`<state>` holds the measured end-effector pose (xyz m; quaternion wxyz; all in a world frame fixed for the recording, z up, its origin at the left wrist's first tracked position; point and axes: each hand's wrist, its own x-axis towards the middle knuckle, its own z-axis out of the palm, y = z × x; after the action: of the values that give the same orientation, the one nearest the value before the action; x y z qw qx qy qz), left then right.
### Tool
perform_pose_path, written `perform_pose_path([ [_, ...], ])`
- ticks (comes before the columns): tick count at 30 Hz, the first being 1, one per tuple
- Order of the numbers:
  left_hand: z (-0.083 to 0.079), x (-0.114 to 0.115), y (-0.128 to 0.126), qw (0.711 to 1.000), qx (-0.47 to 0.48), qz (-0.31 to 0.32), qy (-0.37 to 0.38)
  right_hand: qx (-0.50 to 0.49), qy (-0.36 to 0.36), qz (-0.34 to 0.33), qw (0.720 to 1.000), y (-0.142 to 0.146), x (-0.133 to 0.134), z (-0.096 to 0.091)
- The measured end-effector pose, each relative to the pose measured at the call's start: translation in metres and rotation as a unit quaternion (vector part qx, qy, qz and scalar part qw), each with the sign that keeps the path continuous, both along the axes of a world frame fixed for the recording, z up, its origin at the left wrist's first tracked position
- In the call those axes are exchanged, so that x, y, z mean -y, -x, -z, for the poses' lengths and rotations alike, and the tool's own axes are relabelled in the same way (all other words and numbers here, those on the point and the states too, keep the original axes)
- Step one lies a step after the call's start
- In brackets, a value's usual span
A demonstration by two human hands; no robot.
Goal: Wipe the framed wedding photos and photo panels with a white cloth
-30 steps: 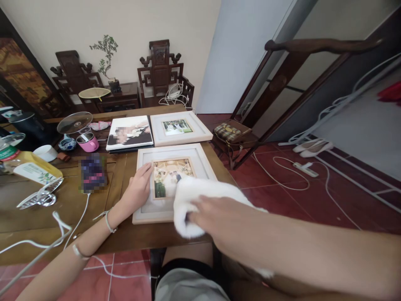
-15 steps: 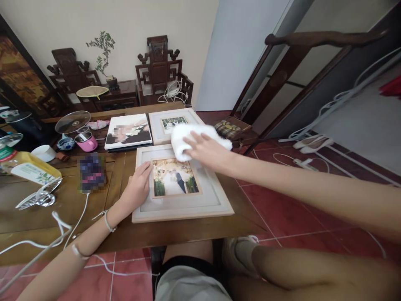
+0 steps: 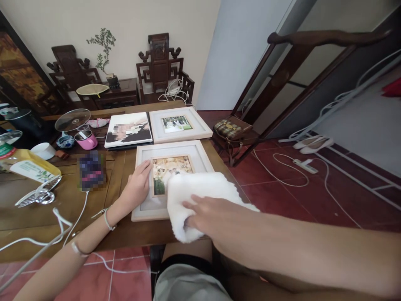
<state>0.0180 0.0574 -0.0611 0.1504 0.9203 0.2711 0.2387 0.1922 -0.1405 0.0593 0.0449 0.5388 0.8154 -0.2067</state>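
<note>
A pale wooden picture frame with a wedding photo lies flat on the brown table. My left hand rests open on its left border, fingers flat, holding it still. My right hand presses a fluffy white cloth onto the frame's near right part, fingers wrapped on the cloth. The cloth hides the lower right of the frame and part of the photo.
Farther back lie a second framed photo and a photo album. A phone with a white cable, a pink cup, a small fan and a yellow packet crowd the left. A bag sits on the red floor.
My right hand drew the cloth from the frame's far edge back toward me over the glass. The left hand stayed put on the frame.
</note>
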Motion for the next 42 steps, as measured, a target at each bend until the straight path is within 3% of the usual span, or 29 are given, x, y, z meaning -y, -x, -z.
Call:
perform_pose_path([
  [5, 0.000, -0.001, 0.000, 1.000, 0.012, 0.006, -0.001, 0.094, -0.083, -0.001, 0.992, 0.005, -0.015, 0.032],
  [10, 0.001, 0.000, 0.001, 1.000, 0.009, 0.007, -0.001, 0.186, -0.211, 0.044, 0.958, -0.045, -0.063, 0.059],
  [14, -0.001, -0.001, 0.000, 1.000, 0.000, 0.007, 0.000, 0.243, -0.262, 0.070, 0.931, -0.094, -0.106, 0.055],
  [17, -0.003, -0.001, -0.001, 1.000, -0.009, 0.008, 0.006, 0.258, -0.270, 0.080, 0.924, -0.112, -0.121, 0.045],
  [20, -0.003, -0.001, -0.002, 1.000, -0.008, 0.008, 0.007, 0.254, -0.251, 0.091, 0.930, -0.106, -0.117, 0.038],
  [24, -0.002, -0.001, 0.000, 1.000, -0.005, 0.007, 0.002, 0.224, -0.209, 0.090, 0.948, -0.073, -0.095, 0.034],
  [30, 0.000, -0.001, 0.001, 1.000, 0.000, 0.008, -0.004, 0.117, -0.099, 0.012, 0.988, -0.008, -0.040, 0.016],
  [34, 0.000, -0.002, 0.001, 1.000, -0.005, 0.013, -0.003, 0.076, -0.062, -0.021, 0.995, 0.020, -0.017, 0.012],
  [38, 0.001, -0.003, 0.002, 1.000, -0.002, 0.016, -0.003, 0.080, -0.107, -0.022, 0.991, 0.005, -0.032, 0.023],
  [42, 0.003, -0.003, 0.002, 1.000, 0.009, 0.017, -0.006, 0.146, -0.193, 0.027, 0.970, -0.049, -0.072, 0.022],
])
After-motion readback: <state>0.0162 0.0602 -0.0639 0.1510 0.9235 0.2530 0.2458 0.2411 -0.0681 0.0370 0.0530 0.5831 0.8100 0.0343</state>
